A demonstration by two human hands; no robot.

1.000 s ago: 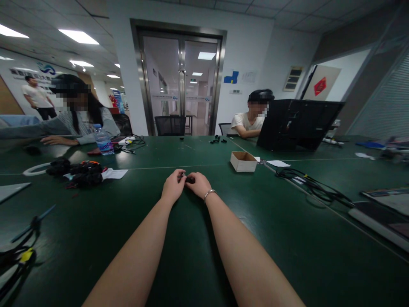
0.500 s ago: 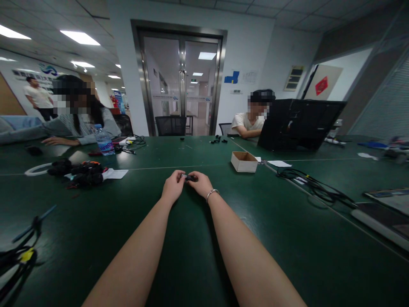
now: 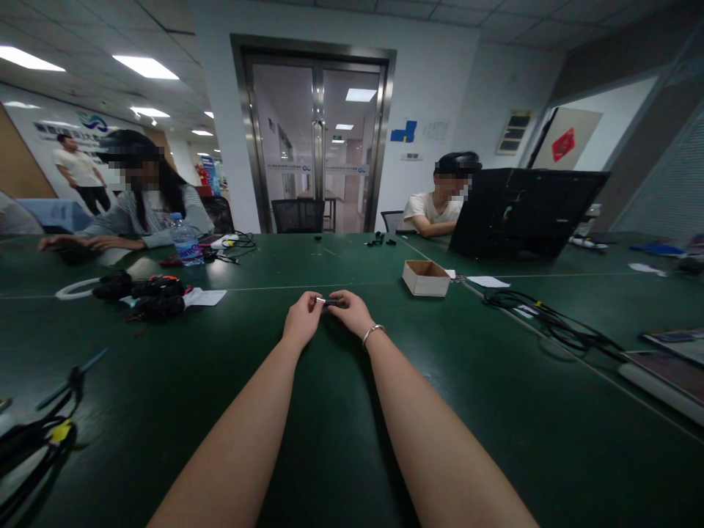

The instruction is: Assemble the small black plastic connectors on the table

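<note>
Between my fingertips is a short, thin stick-like object (image 3: 331,301), dark along most of its length with a pale, shiny left end; its exact kind is too small to tell. My left hand (image 3: 300,321) pinches the shiny end between thumb and fingers. The dark end is gripped by my right hand (image 3: 355,314), which wears a metal bracelet (image 3: 374,334) on the wrist. Both hands are close together, low over the green table (image 3: 335,411), and the object lies nearly level between them.
A small open box (image 3: 427,281) stands right of my hands. Coiled black cables (image 3: 550,323) lie farther right, more cables (image 3: 47,440) at near left. A bottle (image 3: 187,242) and a black bundle (image 3: 146,293) are at left. Two people sit across; a monitor (image 3: 522,213) hides one partly.
The dark stick shows more between my fingers and sits more level. My view has turned slightly left. The person at left has moved an arm across the table.
</note>
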